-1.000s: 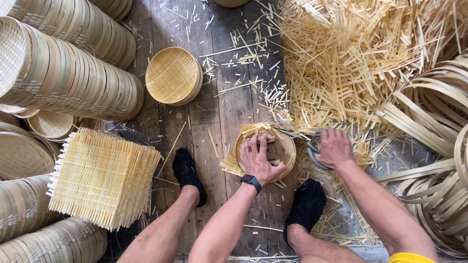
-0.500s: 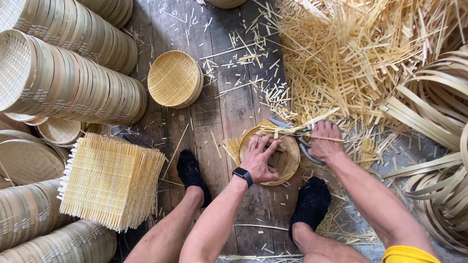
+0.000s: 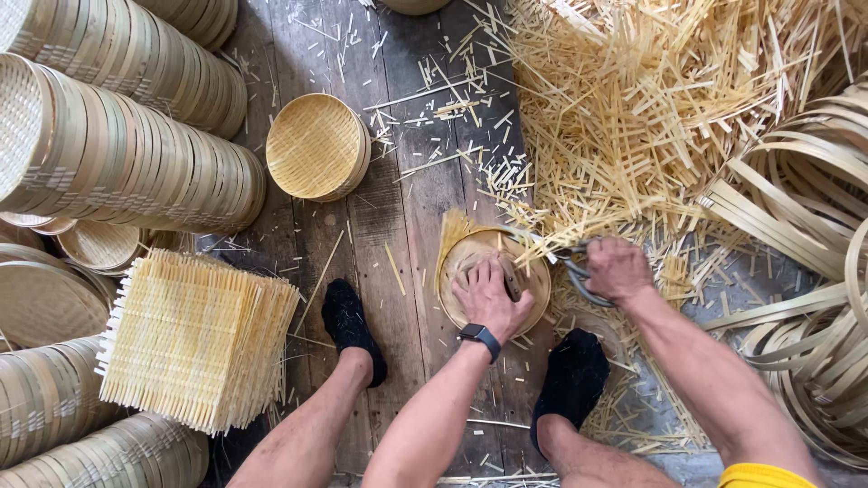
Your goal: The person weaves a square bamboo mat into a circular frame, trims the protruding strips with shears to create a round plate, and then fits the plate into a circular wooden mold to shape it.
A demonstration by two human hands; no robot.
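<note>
L hand flat, fingers spread, pressing round pale woven bamboo tray on plank floor betw feet. R hand fist-gripping grey metal shears at rim — a slip could nick L fingers or chew the edge.

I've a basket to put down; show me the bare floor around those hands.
Barest: the plank strip between the left foot and the round tray under the left hand. Planks near the small basket carry scattered offcuts. Crowded: the splint pile beyond the right hand with shears, hoops right, stacked baskets left.
</note>
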